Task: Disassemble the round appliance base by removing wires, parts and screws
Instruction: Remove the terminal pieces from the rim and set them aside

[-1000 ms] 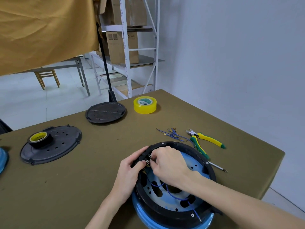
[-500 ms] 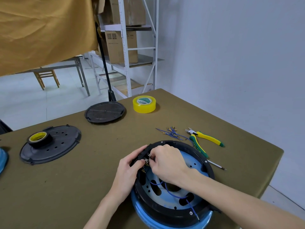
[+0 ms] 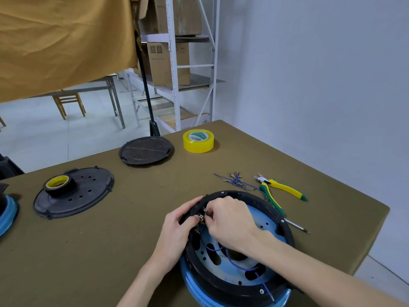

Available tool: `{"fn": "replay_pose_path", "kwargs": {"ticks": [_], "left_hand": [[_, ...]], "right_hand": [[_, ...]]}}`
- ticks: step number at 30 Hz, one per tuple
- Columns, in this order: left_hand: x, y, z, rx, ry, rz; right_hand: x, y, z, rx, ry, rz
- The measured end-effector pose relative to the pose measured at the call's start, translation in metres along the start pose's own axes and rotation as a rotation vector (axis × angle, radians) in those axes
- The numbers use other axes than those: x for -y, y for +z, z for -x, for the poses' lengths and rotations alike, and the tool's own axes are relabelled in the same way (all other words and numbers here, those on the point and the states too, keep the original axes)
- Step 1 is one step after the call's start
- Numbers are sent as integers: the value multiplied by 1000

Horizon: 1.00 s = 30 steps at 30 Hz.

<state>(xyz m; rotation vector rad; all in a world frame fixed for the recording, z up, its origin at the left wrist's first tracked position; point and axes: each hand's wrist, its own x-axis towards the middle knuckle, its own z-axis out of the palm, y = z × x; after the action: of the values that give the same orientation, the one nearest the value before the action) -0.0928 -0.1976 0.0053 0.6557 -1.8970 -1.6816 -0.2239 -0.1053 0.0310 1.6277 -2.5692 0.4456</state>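
Note:
The round appliance base, a black ring over a blue shell, lies open side up near the table's front right. My left hand grips the black rim at its left side. Right beside it, my right hand pinches a small metal terminal on the inside of the rim. Blue wires loop across the blue inner plate, and one end sticks out over the front rim. What the right fingertips hold is partly hidden.
Loose blue wires lie behind the base, next to yellow-green pliers and a screwdriver tip. Further back lie a yellow tape roll, a black disc, and a black cover carrying a small tape roll. The table's right edge is close.
Both hands stay on the same spot of the rim; the fingers shift only slightly. The view has drifted a little.

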Motion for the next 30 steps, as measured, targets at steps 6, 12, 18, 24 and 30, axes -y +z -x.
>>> {"fn": "replay_pose_path", "kwargs": {"ticks": [6,12,18,24,30], "left_hand": [[-2,1,1,1,11,-9],[-2,0,1,2,-4,-1],[-2,0,0,-9,-6,-1],[-4,1,1,-12,1,-7],[-2,1,0,-10,7,-13]], "right_hand": [[-1,1,1,-10,-13,33],[-3,2,0,-14,-21,35],[-3,1,1,-17,-4,17],[-4,2,2,-17,21,-1],[-6,3,8,-61,29,-27]]}}
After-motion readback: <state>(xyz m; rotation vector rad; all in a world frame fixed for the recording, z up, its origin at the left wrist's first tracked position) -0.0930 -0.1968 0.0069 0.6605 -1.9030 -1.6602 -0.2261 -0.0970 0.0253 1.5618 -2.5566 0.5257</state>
